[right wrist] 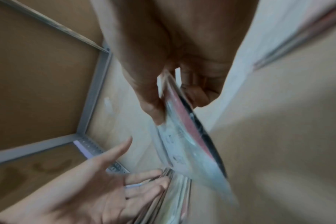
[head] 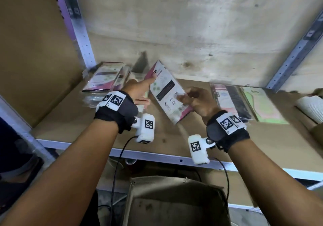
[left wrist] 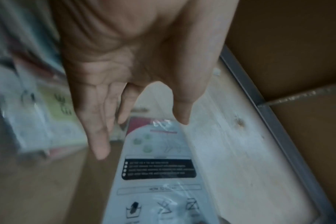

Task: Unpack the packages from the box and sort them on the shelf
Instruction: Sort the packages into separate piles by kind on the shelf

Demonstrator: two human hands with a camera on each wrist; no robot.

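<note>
My forearms are filling the bottom of the head view, and just beyond them my right hand (head: 195, 101) is pinching the white-and-pink package (head: 167, 92) by its near end, thumb on the printed back and fingers curled underneath, as the right wrist view confirms. The package is tilting up off the shelf board (head: 73, 120), its far end pointing toward eleven o'clock. My left hand (head: 139, 92) is lying loose with fingers straight, gripping nothing; its fingertips are reaching past the package's far corner, and I cannot tell whether they are touching it.

Outward from there, at ten o'clock, a stack of matching pink packages (head: 103, 78) is lying flat near the left upright (head: 76, 22). At three o'clock, a darker packet (head: 229, 99) and a green one (head: 262, 105) are lying side by side. At six o'clock, below the shelf edge, the open box (head: 174, 203) is waiting.

I judge I am sorting this package onto the pink stack. The next move calls for swinging it toward ten o'clock, levelling it, and letting the left hand steady the stack so it does not slide.
</note>
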